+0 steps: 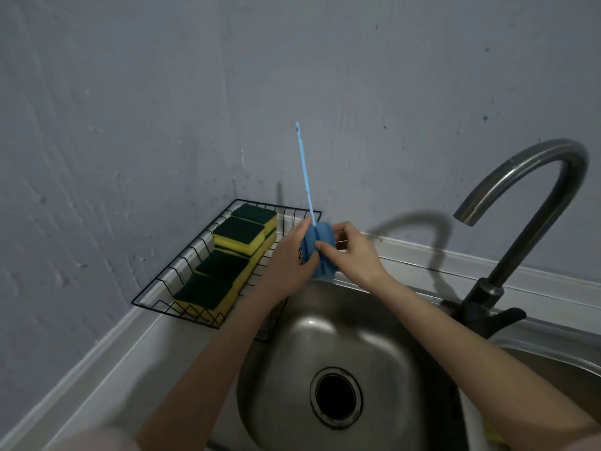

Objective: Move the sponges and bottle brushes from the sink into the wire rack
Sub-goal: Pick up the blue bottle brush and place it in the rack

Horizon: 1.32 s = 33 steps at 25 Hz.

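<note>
Bottle brush upright, handle up, foam head in both hands

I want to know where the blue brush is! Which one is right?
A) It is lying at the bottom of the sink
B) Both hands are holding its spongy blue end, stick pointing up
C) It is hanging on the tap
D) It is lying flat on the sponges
B: the left hand and right hand both hold the spongy head of the blue bottle brush, and its thin handle points up along the wall.
</note>
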Motion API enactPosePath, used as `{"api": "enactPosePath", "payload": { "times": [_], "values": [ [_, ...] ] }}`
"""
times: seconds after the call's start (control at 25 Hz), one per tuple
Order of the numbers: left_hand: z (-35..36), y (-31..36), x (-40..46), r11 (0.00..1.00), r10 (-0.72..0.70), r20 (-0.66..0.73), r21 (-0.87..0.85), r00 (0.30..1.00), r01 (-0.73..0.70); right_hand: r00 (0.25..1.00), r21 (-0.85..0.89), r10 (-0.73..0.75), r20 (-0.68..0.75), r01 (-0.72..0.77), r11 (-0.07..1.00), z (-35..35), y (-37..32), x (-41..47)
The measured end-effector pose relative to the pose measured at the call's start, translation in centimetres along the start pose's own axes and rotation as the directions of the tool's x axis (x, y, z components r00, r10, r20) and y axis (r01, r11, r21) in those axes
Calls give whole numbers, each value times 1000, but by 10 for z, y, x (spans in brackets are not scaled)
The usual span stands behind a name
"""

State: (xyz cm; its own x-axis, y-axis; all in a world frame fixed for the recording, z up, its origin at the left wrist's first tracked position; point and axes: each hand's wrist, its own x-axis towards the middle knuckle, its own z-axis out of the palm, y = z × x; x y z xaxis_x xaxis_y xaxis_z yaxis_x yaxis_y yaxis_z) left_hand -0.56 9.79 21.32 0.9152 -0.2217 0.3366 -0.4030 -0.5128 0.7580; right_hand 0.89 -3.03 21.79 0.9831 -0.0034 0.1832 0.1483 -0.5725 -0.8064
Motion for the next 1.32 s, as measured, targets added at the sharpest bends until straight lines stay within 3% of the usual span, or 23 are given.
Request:
{"api": "enactPosePath", "payload": {
  "times": [0.36,0.56,1.04,1.32],
  "values": [
    [-12,-43,30,994,7,5,107,1000,-7,996,64,35,86,-41,997,20,-9,41],
    [-22,-75,53,975,67,55,210,996,-77,992,245,48,117,-76,967,25,-18,82],
    [7,-137,94,953,-185,146,269,972,141,953,455,300,44,-286,843,69,41,144],
    [33,-153,112,919,-225,64,345,972,190,934,395,357,8,-331,857,73,76,157]
  ]
}}
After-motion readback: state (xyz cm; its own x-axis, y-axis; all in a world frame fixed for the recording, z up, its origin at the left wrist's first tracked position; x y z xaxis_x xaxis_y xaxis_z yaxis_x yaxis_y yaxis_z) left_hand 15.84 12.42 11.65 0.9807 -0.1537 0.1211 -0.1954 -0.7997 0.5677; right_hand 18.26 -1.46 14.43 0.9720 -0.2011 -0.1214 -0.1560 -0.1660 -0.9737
